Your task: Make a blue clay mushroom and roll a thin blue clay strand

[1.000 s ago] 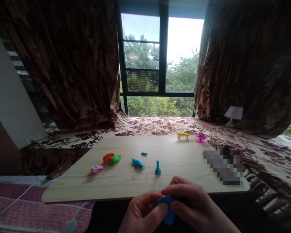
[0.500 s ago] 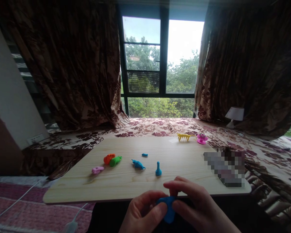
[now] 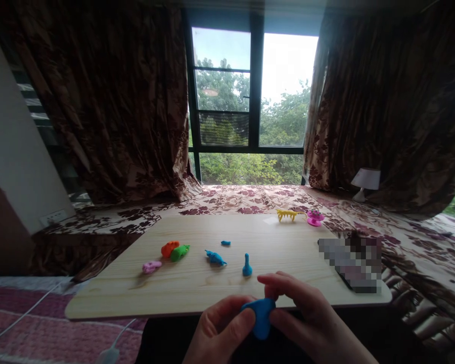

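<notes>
A flattened piece of blue modelling clay (image 3: 263,317) is held between both hands at the near edge of the table. My left hand (image 3: 227,326) pinches its left side between thumb and fingers. On the other side, my right hand (image 3: 301,308) grips it with the thumb low and the index finger raised above. Just beyond stands a blue clay piece with a round base and narrow neck (image 3: 246,265). Left of that lies a blue clay figure (image 3: 215,257), with a small blue clay roll (image 3: 225,243) behind it.
Orange (image 3: 170,248), green (image 3: 180,253) and pink clay lumps (image 3: 151,267) sit on the left of the wooden table (image 3: 117,298). A yellow comb-like figure (image 3: 286,216) and a pink stand (image 3: 315,218) are at the back right. A blurred flat object (image 3: 351,265) lies at the right edge.
Both hands have shifted the blue clay slightly, and more of its flat face shows. The right fingers have moved a little. The things on the table stay in place.
</notes>
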Tool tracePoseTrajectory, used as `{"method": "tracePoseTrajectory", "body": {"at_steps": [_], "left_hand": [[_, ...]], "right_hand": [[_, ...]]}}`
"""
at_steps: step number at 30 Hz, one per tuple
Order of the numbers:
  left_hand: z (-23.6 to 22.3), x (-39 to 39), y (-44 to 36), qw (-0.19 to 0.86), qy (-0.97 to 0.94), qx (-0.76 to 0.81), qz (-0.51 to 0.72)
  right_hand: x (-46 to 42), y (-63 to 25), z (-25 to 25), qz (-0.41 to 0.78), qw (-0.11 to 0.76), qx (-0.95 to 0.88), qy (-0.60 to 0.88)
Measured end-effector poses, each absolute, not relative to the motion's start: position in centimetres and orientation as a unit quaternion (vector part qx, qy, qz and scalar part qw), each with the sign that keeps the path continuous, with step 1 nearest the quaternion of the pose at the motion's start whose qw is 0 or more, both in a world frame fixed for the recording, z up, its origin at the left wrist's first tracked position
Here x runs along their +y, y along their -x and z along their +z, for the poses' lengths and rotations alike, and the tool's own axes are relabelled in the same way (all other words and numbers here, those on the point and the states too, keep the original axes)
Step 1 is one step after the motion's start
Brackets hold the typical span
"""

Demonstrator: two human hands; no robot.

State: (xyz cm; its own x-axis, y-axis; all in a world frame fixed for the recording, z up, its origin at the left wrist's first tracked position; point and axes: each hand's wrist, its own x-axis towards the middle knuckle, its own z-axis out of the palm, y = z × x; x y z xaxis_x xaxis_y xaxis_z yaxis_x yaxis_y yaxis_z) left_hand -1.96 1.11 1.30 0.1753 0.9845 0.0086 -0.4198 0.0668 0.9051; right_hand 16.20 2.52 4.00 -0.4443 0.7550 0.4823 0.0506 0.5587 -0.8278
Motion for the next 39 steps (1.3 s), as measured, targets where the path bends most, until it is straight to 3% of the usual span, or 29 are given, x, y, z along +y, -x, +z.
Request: {"method": "tracePoseTrajectory", "body": {"at_steps": [22,29,39], "left_hand": [[1.6,0.9,2.2,0.608,-0.481,0.376,0.508],[0.7,1.2,2.4,0.619,-0.474,0.371,0.505],[0.5,1.2,2.3,0.606,-0.479,0.369,0.517]], "right_hand": [[2.1,-15.6,5.2,0.352,0.368,-0.817,0.270],[2.2,-15.8,4.4,0.362,0.456,-0.772,0.255],[2.3,-15.6,4.8,0.369,0.400,-0.801,0.248]]}}
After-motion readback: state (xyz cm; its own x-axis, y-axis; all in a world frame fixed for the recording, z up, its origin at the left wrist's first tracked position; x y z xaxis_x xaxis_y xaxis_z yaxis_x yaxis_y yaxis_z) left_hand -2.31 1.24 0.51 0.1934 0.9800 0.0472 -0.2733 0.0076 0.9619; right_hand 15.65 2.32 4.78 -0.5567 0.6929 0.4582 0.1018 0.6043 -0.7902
